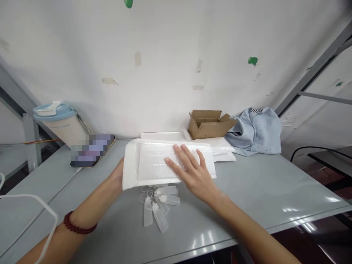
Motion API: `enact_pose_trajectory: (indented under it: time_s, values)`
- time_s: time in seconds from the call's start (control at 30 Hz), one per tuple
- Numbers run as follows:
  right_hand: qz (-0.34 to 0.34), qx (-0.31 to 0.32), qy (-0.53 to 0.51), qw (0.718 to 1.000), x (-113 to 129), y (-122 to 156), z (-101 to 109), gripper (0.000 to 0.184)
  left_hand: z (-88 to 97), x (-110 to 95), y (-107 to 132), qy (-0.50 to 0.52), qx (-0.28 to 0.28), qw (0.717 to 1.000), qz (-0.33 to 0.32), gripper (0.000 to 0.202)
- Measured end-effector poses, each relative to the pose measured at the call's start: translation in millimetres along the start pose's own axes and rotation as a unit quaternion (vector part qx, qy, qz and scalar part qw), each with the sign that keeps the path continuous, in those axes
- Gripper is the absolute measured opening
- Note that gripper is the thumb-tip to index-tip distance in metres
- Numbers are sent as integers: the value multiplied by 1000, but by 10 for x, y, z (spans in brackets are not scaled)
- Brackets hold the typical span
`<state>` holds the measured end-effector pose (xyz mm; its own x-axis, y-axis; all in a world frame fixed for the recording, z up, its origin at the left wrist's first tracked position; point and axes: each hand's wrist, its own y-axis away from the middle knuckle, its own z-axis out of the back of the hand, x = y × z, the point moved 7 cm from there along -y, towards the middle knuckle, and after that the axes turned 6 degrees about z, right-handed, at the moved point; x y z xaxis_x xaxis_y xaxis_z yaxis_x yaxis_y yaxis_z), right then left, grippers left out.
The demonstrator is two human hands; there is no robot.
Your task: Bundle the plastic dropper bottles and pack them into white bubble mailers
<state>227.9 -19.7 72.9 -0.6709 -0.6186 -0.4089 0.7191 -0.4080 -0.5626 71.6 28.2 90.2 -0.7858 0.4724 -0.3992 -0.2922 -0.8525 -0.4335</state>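
Note:
A white bubble mailer [154, 165] is raised over the grey table, its flap end to the left. My left hand [118, 176] supports it at that left end, with the fingers hidden behind it. Spread flat across the front of the mailer lies my right hand [195, 175], fingers apart and pressing on the padded surface. Just below the mailer, several small translucent plastic squeeze bottles [160, 219] with white tops and thin looped straps lie in a loose pile on the table.
More white mailers [224, 145] lie at the back under an open cardboard box [211, 129]. Light blue cloth [255, 130] sits to their right. At the left are a phone [93, 151] on a white cable [64, 187] and a blue-lidded cup [62, 123].

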Motion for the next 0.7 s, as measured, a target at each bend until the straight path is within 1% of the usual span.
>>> enact_pose_trajectory:
  time_s: [0.03,0.07,0.1,0.13,0.17,0.2,0.23,0.27,0.33,0.4,0.5,0.6,0.7]
  values:
    - [-11,13,3,1000,-36,1,-34,68,9,91,17,75,19,996,40,61]
    - [-18,27,1,999,-60,2,-71,69,4,190,45,183,36,978,95,61]
    - [-24,40,-4,999,-73,5,-105,70,-23,284,86,301,51,939,160,55]
    - [-27,54,-16,998,-74,7,-136,70,-74,357,139,402,62,885,225,44]
    - [-29,67,-33,997,-65,9,-163,71,-132,395,194,473,71,832,279,34]
    - [-30,78,-52,995,-50,11,-179,73,-184,399,240,511,79,796,314,28]
    - [-30,87,-72,993,-29,12,-187,77,-234,372,273,530,95,774,332,27]
    - [-31,92,-91,991,-11,14,-186,83,-283,321,295,539,118,764,335,27]
    - [-38,90,-116,988,10,16,-161,92,-366,198,320,543,164,760,318,27]
    - [-41,80,-129,988,16,17,-125,93,-418,113,337,528,186,772,300,26]
    - [-39,69,-134,988,11,12,-86,89,-445,91,347,503,170,794,297,27]
    - [-42,64,-136,988,-1,2,-78,84,-457,113,340,489,144,805,302,25]
    - [-40,62,-142,987,3,-1,-83,79,-485,130,337,473,134,817,303,25]
